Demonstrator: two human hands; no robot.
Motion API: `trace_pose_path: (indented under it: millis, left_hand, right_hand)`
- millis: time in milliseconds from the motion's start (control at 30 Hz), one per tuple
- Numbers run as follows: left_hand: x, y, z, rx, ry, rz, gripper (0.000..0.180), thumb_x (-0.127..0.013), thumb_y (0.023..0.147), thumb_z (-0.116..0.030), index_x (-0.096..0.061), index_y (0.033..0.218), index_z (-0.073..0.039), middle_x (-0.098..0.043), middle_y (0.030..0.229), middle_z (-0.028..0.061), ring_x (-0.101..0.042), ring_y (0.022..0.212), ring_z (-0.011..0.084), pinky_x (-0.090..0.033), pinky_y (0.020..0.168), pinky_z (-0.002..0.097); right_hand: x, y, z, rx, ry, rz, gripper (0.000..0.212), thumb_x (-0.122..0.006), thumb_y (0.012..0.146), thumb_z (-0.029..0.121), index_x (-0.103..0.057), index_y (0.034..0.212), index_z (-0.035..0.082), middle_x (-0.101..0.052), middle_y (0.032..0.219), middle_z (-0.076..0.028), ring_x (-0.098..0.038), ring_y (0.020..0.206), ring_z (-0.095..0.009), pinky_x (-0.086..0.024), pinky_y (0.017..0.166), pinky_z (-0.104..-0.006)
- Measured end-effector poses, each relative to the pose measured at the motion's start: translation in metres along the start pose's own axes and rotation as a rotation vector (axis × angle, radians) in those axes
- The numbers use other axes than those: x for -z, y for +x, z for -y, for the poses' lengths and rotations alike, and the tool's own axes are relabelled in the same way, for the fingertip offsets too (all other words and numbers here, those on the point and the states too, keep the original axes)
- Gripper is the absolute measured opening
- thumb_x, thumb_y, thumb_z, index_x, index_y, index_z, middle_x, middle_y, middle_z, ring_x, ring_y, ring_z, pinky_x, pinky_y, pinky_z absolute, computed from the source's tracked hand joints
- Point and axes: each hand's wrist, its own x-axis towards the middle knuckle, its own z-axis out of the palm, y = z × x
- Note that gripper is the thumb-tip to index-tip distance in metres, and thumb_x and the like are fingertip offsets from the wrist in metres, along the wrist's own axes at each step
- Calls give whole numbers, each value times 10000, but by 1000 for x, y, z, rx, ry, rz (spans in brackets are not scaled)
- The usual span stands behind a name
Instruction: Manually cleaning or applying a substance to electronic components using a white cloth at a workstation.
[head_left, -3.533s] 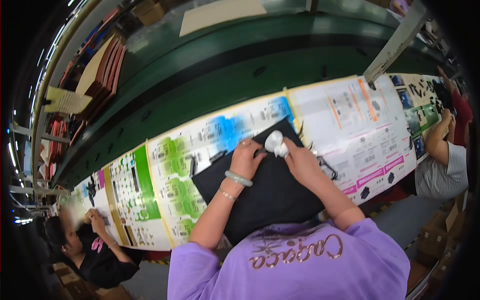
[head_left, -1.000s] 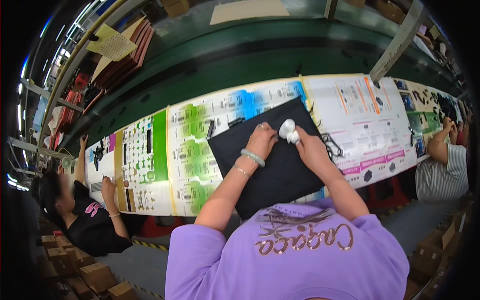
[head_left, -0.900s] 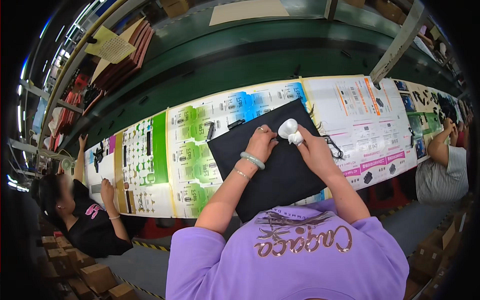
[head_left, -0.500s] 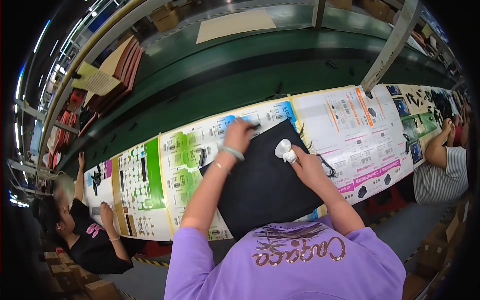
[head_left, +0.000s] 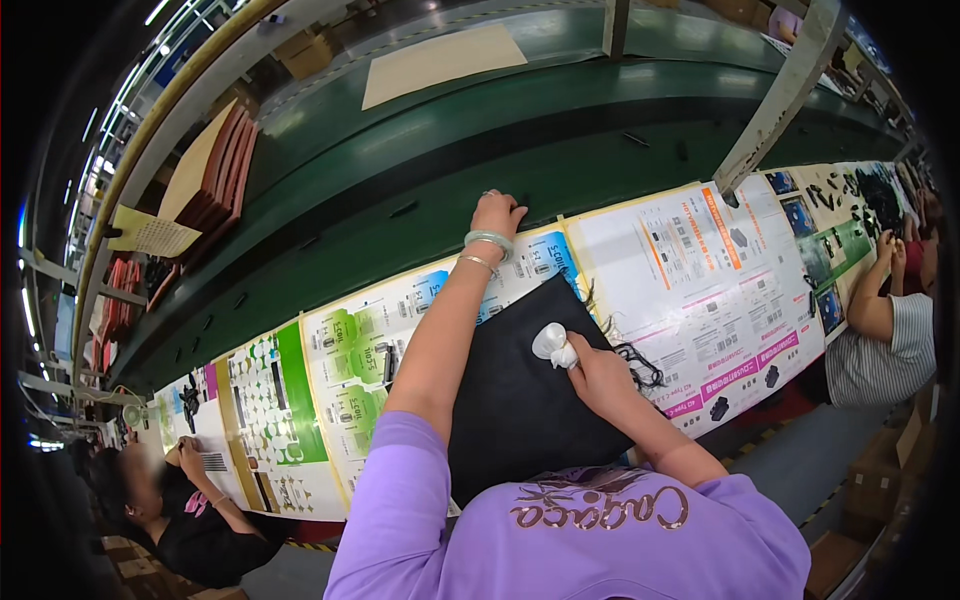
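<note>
My left hand (head_left: 497, 215) reaches out over the near side of the green conveyor belt (head_left: 330, 225), fingers curled downward. What they hold, if anything, is hidden against the dark belt. In my right hand (head_left: 606, 376) is a bunched white cloth (head_left: 554, 345), pinched at its gathered neck with the rounded end pointing left. Beneath that hand a black cloth (head_left: 510, 400) covers the table in front of me and reaches up to my body. Black cords (head_left: 640, 365) lie just right of the cloth.
Small black parts (head_left: 404, 208) lie scattered on the belt. A slanted metal post (head_left: 780, 105) stands at the right, and red-edged folders (head_left: 215, 165) at the left. Co-workers sit left (head_left: 190, 510) and right (head_left: 880, 345) along the paper-covered table (head_left: 665, 300).
My left hand, which held a small dark part above the black cloth, has moved away from me to the belt. My right hand keeps the white cloth. The left co-worker's hands have come together.
</note>
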Motion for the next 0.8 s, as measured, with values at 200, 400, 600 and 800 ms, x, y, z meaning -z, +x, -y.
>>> trace_pose_path:
  millis: [200, 400, 600, 800]
  left_hand:
    - [9, -25, -1, -47, -99, -71, 167, -749, 765, -86, -658, 889, -21, -680, 879, 159, -646, 842, 347, -516, 768, 439]
    - [68, -143, -60, -23, -377, -49, 187, -774, 753, -73, -672, 906, -42, -662, 824, 96, -634, 707, 217, -502, 631, 312]
    - [51, -233, -64, 33, -343, -86, 321, -777, 739, -10, -620, 1014, -60, -671, 868, 84, -656, 759, 220, -515, 637, 313]
    - [48, -232, -67, 87, -365, -103, 355, -783, 731, -1, -567, 1005, -63, -655, 852, 83, -652, 755, 229, -522, 644, 332]
  right_hand:
    - [-1, 2, 0, -2, 83, 17, 428, -623, 867, 117, -510, 1272, 36, -646, 732, -218, -648, 688, -412, -492, 615, -496]
    - [32, -9, -2, -130, 209, -89, 486, -623, 881, 97, -493, 1345, 33, -640, 738, -230, -644, 696, -421, -477, 611, -464]
    - [23, -1, 4, -51, 155, -38, 501, -616, 881, 82, -492, 1364, 36, -638, 766, -239, -642, 737, -433, -488, 649, -464]
    - [11, 3, 15, 80, 34, -44, 520, -601, 887, 83, -463, 1388, 61, -657, 843, -236, -649, 795, -424, -489, 676, -499]
